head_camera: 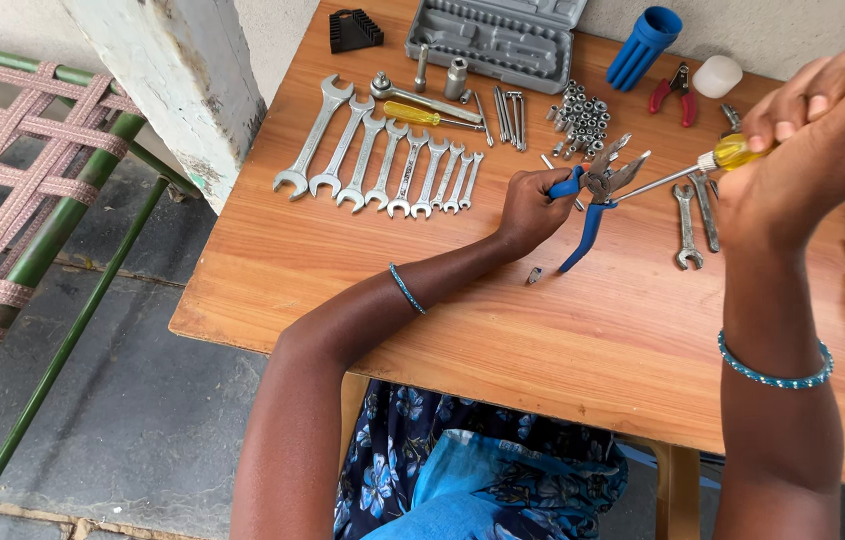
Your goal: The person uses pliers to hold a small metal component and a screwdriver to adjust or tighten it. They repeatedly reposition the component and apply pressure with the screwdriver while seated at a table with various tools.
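Blue-handled pliers (591, 195) sit in the left hand (531, 208), whose fingers are closed round one handle while the other handle hangs down toward the table (343, 290); the jaws point up and to the right, above the wood. The right hand (811, 150) is wrapped tight about the yellow handle of a screwdriver (703, 165), and the steel shaft runs leftward so that its tip meets the pliers near their pivot. Behind the left hand lies a row of open-end spanners (383, 160) graded by size, with a heap of small sockets (583, 118) and a grey tool case (498, 38) further back. Two more spanners (695, 212) lie under the screwdriver, and red-handled pliers (678, 92) rest near the far edge.
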